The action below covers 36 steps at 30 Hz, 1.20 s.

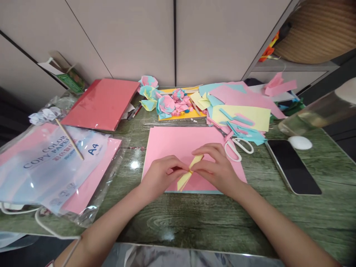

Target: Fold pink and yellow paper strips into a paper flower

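Note:
Both my hands meet over a pink paper sheet (172, 142) on the green table (194, 218). Together they pinch a narrow folded yellow paper strip (184, 180) at its middle, where it looks cinched like a bow. My left hand (161, 176) grips it from the left with fingers closed. My right hand (215, 167) holds it from the right, fingers curled over the strip's upper end (197, 160). White-handled scissors (239, 147) lie just right of my right hand.
A black phone (294, 167) lies at the right, near a white oval object (299, 142) and a clear bottle (319, 111). Cut pink, yellow and blue paper scraps (241, 111) and paper flowers (167, 104) sit behind. A plastic pack of copy paper (55, 163) and a red folder (102, 104) lie left.

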Available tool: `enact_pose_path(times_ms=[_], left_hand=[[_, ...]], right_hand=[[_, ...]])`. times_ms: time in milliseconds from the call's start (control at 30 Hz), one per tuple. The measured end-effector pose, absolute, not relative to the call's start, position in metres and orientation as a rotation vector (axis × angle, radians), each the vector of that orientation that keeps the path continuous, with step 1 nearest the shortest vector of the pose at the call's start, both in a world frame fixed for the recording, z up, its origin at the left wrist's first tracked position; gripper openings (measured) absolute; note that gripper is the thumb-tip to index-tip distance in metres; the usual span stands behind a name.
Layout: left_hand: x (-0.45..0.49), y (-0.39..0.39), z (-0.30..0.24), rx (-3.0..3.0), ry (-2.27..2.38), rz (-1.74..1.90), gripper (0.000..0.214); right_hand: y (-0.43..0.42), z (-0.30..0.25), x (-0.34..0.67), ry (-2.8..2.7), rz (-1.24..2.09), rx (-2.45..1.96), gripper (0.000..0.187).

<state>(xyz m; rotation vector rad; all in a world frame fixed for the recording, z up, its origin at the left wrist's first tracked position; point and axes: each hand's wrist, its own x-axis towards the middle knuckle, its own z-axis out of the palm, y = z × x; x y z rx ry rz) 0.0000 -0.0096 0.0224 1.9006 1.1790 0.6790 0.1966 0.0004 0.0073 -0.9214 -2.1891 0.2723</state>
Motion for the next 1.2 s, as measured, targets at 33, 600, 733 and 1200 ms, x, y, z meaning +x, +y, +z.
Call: enact_pose_path(times_ms=[33, 600, 733, 1200], left_hand=[[0.0, -0.009, 0.018, 1.936, 1.184, 0.673, 0.008], [0.003, -0.017, -0.025, 2.526, 1.224, 0.317, 0.015], [0.006, -0.017, -0.027, 2.515, 1.232, 0.324, 0.015], [0.006, -0.018, -0.021, 2.222, 1.265, 0.467, 0.012]], right_hand=[[0.001, 0.006, 0.196, -2.194, 0.317, -0.927, 0.008], [0.007, -0.016, 0.195, -2.542, 0.616, -1.015, 0.018], [0.006, -0.012, 0.196, -2.549, 0.697, -1.019, 0.019], [0.004, -0.002, 0.191, -2.537, 0.73, -1.153, 0.012]])
